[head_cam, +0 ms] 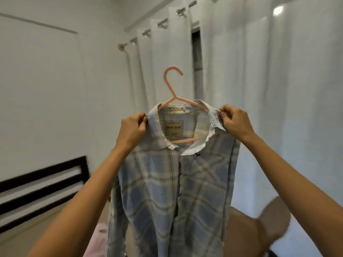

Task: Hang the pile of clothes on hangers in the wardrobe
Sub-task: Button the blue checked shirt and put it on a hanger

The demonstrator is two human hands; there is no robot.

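1. My left hand (pixel 132 127) is pinched tight on the left side of the shirt collar, thumb and fingers squeezed together on the fabric right at the collar's edge.
2. My right hand (pixel 234 123) is doing the same on the other side, fingers clamped on the right collar point, which is bent up a bit where I'm gripping it.
3. Between my two hands hangs the plaid shirt (pixel 170 191), light blue and cream checks with thin dark lines. It's held up in the air in front of me, front facing me and buttoned down the middle, and it drops straight down out of the bottom of the view.
4. Inside the collar I can see a beige label (pixel 174 129) with printed text on it, partly readable, plus a smaller tag above it at the neckband.
5. The pink hanger (pixel 171 84) is already inside the shirt: its hook sticks up above the collar, the shoulders disappear under the fabric on both sides, and the lower bar shows through the open neck just below the label.
6. Behind the shirt and to its right hang white curtains (pixel 259 89) on a rod with metal rings.
7. Left of the shirt is a plain white wall (pixel 46 80), and low down on that side a dark slatted headboard (pixel 44 184).
8. Down to the lower right of the shirt there's a blurry brown rounded thing, can't tell what it is.
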